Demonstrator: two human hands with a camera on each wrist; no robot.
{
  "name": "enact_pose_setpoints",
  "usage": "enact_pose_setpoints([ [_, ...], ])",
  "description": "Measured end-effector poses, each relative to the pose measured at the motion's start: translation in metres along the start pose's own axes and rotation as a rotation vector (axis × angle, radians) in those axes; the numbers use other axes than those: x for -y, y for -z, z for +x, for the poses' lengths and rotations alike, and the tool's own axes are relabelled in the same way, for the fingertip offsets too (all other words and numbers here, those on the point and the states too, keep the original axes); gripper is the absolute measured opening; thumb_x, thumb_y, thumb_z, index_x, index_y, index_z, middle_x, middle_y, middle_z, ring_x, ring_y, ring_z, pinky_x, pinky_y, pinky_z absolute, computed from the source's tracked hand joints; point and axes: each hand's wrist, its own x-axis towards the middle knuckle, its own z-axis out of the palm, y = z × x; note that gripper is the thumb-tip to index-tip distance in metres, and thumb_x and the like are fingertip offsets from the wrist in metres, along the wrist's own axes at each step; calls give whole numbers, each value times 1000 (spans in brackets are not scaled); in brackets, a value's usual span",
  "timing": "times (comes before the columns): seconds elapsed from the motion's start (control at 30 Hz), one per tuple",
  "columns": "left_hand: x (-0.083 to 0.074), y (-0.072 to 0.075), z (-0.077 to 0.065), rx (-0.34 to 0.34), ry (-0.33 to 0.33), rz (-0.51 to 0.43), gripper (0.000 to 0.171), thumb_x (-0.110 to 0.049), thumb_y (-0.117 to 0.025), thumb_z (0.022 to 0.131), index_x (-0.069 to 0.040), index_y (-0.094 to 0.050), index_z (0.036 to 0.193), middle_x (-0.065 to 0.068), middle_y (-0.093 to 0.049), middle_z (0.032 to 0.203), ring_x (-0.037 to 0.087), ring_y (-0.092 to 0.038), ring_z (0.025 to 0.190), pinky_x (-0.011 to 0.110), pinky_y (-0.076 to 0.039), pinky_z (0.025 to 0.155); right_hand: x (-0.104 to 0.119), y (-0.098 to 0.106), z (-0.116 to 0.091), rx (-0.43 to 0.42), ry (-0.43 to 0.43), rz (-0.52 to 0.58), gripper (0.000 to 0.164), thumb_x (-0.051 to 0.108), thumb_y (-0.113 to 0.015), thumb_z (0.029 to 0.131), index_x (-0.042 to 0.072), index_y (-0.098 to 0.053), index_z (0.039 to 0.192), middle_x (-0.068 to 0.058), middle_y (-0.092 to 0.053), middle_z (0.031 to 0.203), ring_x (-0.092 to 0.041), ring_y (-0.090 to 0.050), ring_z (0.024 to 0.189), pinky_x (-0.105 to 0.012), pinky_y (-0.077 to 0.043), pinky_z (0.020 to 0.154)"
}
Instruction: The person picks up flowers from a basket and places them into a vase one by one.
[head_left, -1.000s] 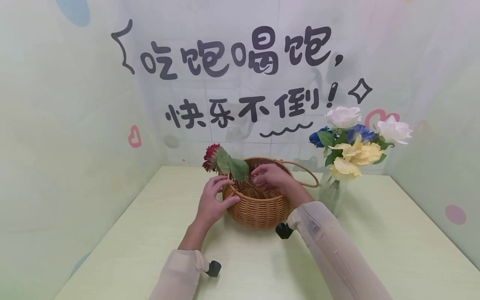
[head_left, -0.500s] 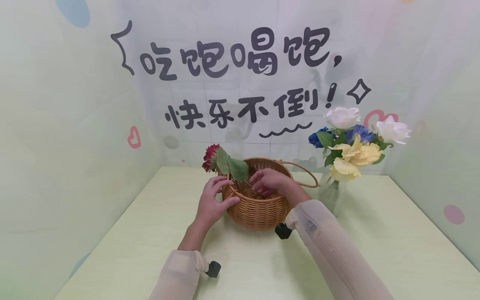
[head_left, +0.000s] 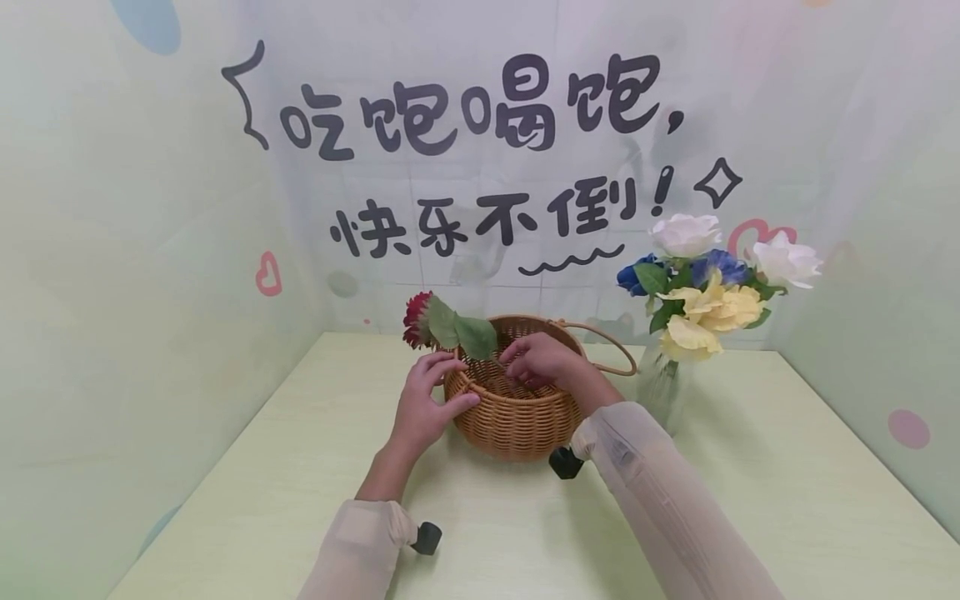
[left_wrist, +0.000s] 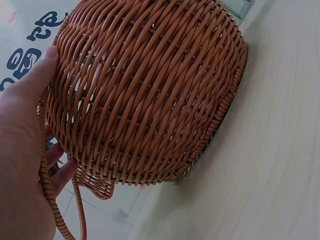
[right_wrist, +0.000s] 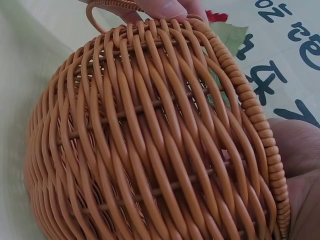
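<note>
A round wicker basket (head_left: 517, 425) stands on the table, its handle folded down to the right. My left hand (head_left: 426, 404) holds the basket's left rim, with the thumb on the front and the fingers around the side, as the left wrist view also shows. A red flower (head_left: 417, 319) with green leaves (head_left: 476, 337) leans over the left rim, its stem running down into the basket. My right hand (head_left: 543, 360) reaches into the basket with curled fingers at that stem; the fingertips are partly hidden. In the right wrist view the basket's weave (right_wrist: 150, 135) hides most of this hand.
To the right of the basket, a clear glass vase (head_left: 663, 392) holds white, blue and yellow flowers (head_left: 712, 304). The basket's handle (head_left: 626, 358) sticks out close to the vase. A printed backdrop (head_left: 480, 125) encloses the pale table (head_left: 495, 533) at the back and sides.
My right hand has closed in on the stem inside the basket. The red flower's head has tipped slightly down and to the left. My left hand stays on the rim.
</note>
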Motion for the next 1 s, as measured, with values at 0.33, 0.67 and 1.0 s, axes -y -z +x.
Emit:
enact_pose_setpoints([
  [0.33, 2, -1, 0, -3, -10, 2, 46, -34, -83, 78, -10, -68, 114, 4, -51, 131, 23, -43, 124, 48, -46, 95, -1, -1, 0, -51, 29, 22, 21, -3, -58, 92, -3, -69, 110, -17, -69, 94, -24, -65, 78, -32, -54, 64],
  [0.67, 2, 0, 0, -6, -9, -2, 44, -34, -83, 78, -11, -68, 113, 4, -51, 131, 23, -43, 124, 47, -47, 94, -2, 0, 1, -71, 55, 124, 22, -6, -51, 95, -6, -65, 112, -14, -64, 90, -33, -64, 87, -40, -57, 77],
  [1.0, 2, 0, 0, -13, -28, -3, 44, -31, -84, 76, -12, -68, 113, 5, -52, 132, 23, -44, 125, 44, -46, 94, -4, 3, 5, -147, 124, 326, 27, -5, -49, 98, -9, -60, 122, -14, -60, 93, -27, -62, 84, -40, -55, 83],
])
